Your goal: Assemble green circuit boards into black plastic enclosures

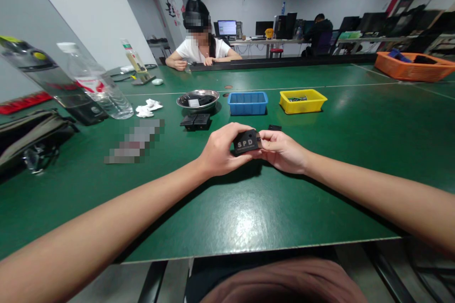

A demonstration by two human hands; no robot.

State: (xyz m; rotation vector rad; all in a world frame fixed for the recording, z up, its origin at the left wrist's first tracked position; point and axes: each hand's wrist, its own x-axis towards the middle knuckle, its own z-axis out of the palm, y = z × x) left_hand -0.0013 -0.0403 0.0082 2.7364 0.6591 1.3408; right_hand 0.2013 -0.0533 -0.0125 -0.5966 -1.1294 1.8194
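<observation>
Above the green table, a small black case marked "SPD" [245,143] is held between my two hands. My left hand [223,147] is closed round its left side, thumb below and fingers over the top. At its right end, the fingers of my right hand [282,150] pinch together on the edge; whether they grip the case itself or a small part on it, I cannot tell. Just behind my right hand lies a small black piece [275,128]. Black cases [195,122] rest on the table beyond my left hand.
A steel bowl [181,100] with black parts, a blue bin [248,110] and a yellow bin [304,106] with small metal pieces stand beyond my hands. Bottles [103,92], crumpled tissue [145,109] and a bag [28,137] are left. An orange basket [408,72] sits far right. Another person [202,47] sits opposite.
</observation>
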